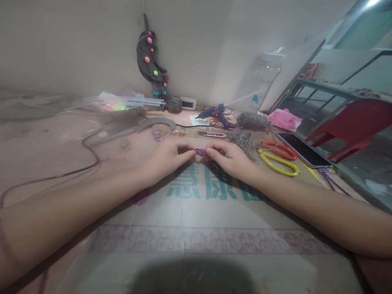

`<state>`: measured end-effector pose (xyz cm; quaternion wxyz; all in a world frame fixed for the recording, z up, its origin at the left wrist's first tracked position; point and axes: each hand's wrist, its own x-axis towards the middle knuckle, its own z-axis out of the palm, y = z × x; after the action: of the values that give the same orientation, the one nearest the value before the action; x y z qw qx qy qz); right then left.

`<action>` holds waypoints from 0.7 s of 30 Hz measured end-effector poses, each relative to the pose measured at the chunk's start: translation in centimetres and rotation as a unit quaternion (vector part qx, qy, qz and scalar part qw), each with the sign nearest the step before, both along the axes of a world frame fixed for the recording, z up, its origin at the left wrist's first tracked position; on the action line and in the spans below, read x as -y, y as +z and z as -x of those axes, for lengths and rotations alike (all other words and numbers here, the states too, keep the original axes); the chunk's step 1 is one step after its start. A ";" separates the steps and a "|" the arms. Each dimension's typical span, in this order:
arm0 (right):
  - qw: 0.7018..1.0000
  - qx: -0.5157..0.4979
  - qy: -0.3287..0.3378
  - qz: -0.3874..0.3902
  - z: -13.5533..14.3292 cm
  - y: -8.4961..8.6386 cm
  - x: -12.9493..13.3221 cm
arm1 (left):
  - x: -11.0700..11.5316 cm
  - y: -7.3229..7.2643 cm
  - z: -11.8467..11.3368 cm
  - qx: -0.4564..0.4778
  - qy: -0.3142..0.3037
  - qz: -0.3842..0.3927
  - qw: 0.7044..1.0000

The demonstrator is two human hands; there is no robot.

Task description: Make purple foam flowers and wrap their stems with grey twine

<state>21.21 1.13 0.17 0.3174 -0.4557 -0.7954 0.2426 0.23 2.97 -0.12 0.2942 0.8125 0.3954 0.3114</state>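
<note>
Between my two hands, a small purple piece is pinched at both ends; its exact kind is too small to make out. My left hand closes thumb and forefinger on its left end. On the right end, my right hand does the same. Both hands are above a printed cardboard sheet with green characters. Just beyond them lie thread snips with a pink handle and a loose bundle of grey yarn. A few purple bits rest beyond my left hand.
A glue gun sits at the back, near a grey yarn skein. Scissors with orange and yellow handles and a phone lie at right. A black cord crosses the left side. A yarn-wrapped crescent hangs on the wall.
</note>
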 end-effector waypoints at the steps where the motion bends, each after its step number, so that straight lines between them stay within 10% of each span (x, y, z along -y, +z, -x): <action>1: 1.000 -0.001 0.006 -0.005 0.0 0.0 0.0 | 0.0 0.0 0.0 0.003 0.001 0.007 1.000; 21: 0.999 -0.021 -0.034 0.018 0.5 0.1 0.2 | 0.6 0.1 -0.4 0.025 0.021 0.035 0.999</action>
<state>20.70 0.97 0.22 0.3338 -0.4830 -0.7681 0.2556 0.63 2.42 -0.06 0.3260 0.7852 0.4154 0.3236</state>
